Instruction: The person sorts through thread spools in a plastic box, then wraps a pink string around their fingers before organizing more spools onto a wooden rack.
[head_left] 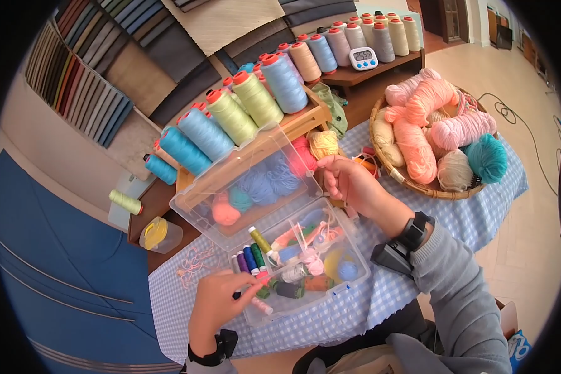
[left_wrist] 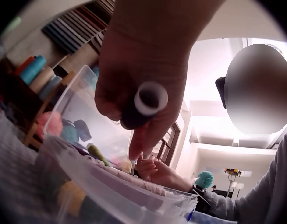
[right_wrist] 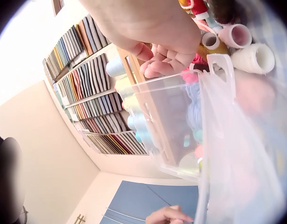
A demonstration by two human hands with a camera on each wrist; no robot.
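Note:
My left hand [head_left: 217,302] is over the near left corner of a clear plastic compartment box [head_left: 355,265], its lid [head_left: 199,202] tipped back. Tucked in that hand's curled fingers is a dark thread spool [left_wrist: 152,99], white end outward. Purple, blue and green thread spools [head_left: 249,257] lie beside the hand, and an olive spool [head_left: 260,239] slants near the divider. Small yarn balls, such as a pink one [head_left: 315,266], fill other compartments. My right hand [head_left: 355,187], fingers loosely bent and holding nothing visible, hovers past the lid's right end, near a hot-pink yarn ball [head_left: 302,156].
A wicker basket [head_left: 380,134] of yarn skeins stands at the right on the checked cloth [head_left: 393,290]. Behind the lid, a wooden rack [head_left: 315,118] bears large thread cones. A white timer [head_left: 363,58] sits on the rack further back. A lidded plastic tub [head_left: 171,237] is at the left.

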